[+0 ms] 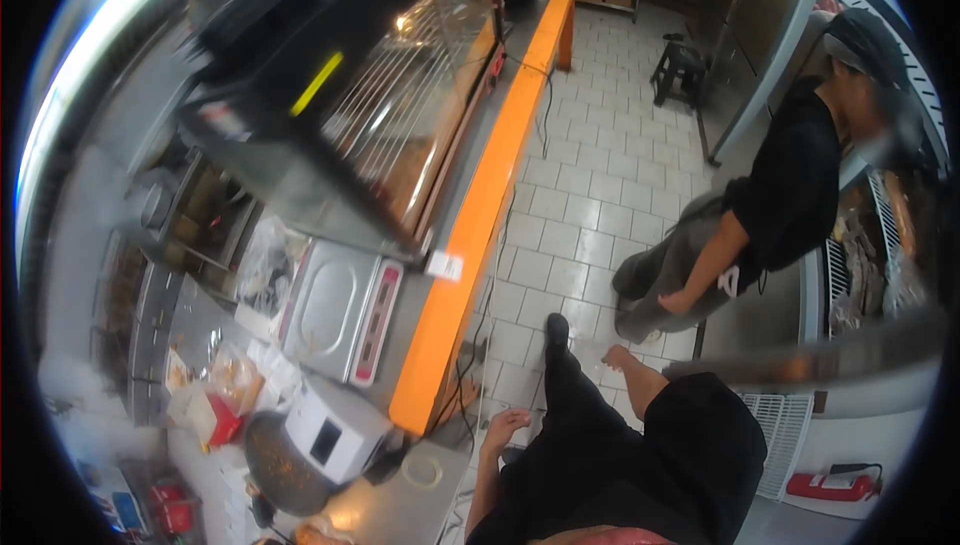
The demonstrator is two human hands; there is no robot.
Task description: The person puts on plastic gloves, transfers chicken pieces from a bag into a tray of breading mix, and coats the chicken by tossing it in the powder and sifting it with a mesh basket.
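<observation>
My left hand point(507, 428) hangs at my side, near the metal counter's corner. Its fingers are loosely bent and apart, with nothing visible in them. On my other side, my right hand point(620, 358) is held low in front of my body, over the tiled floor. It looks loosely open and holds nothing that I can see. Closest to the left hand on the counter point(400, 505) are a clear ring-shaped item point(422, 471), a white device with a dark screen point(335, 432) and a dark round pan point(280, 465) with orange residue.
Along the counter runs an orange rail point(490, 215), with dark cables hanging beside it. A scale point(340, 310) stands by a glass display case point(390, 95). A person in black point(790, 175) faces open shelves at right. Farther off are a black stool point(680, 70) and a fire extinguisher point(830, 486).
</observation>
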